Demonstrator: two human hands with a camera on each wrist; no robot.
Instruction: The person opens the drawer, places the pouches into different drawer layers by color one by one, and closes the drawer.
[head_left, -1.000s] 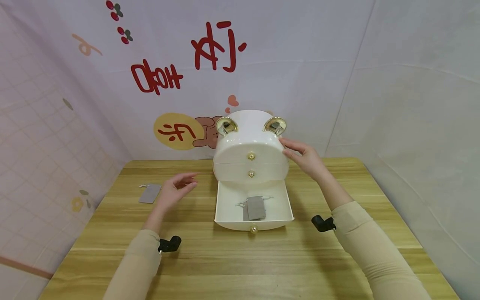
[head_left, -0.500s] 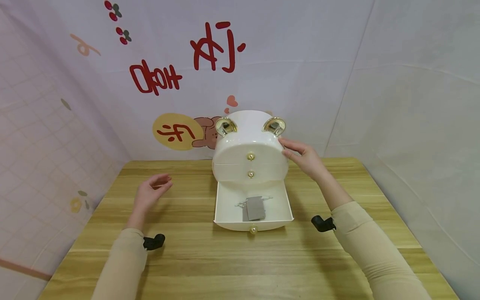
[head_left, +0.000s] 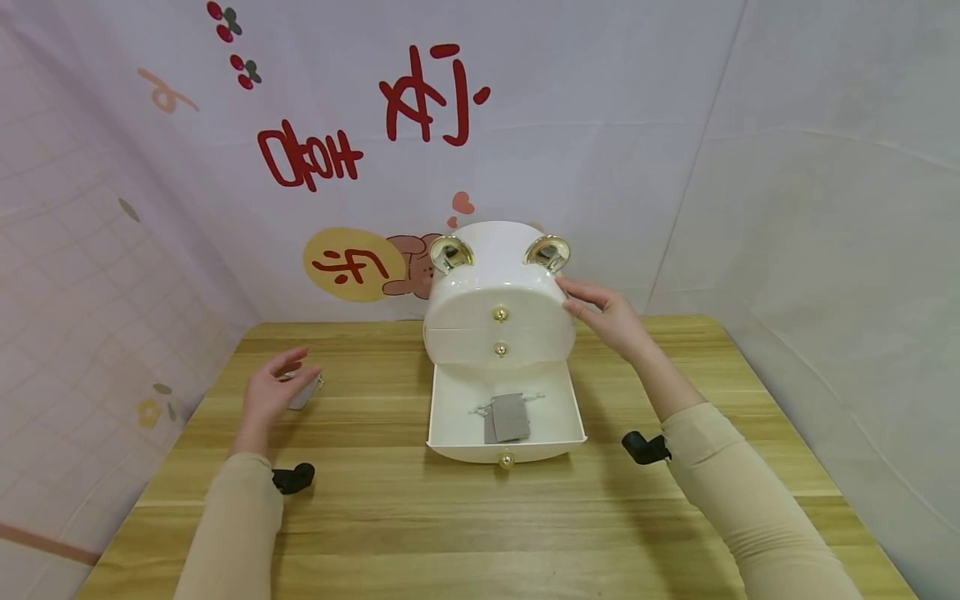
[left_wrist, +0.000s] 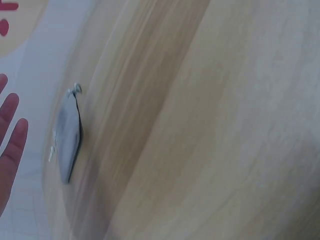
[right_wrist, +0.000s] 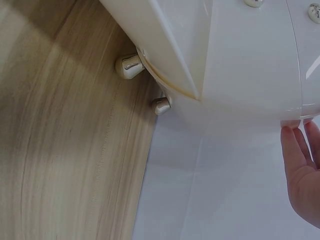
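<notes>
A white box with drawers [head_left: 498, 296] and gold ear-like rings stands at the back of the table. Its lowest drawer [head_left: 456, 408] is pulled out and holds grey drawstring pouches [head_left: 512, 417], one overlapping another. My right hand [head_left: 611, 321] touches the box's upper right side with its fingertips, seen also in the right wrist view against the white shell [right_wrist: 250, 75]. On the left, my left hand [head_left: 270, 390] hovers with relaxed fingers over another grey drawstring pouch [head_left: 302, 395], partly hiding it. The left wrist view shows that pouch [left_wrist: 69, 135] lying apart from the fingers.
The wooden table [head_left: 450, 533] meets a printed cloth backdrop [head_left: 600, 167] behind the box. Gold knobs sit on the drawer fronts, one being the open drawer's knob [head_left: 507, 460]. Small metallic feet [right_wrist: 131, 67] hold the box up off the wood.
My left hand has moved left, away from the box and over the pouch on the table. The right hand stays at the box's side, and the drawer has not moved.
</notes>
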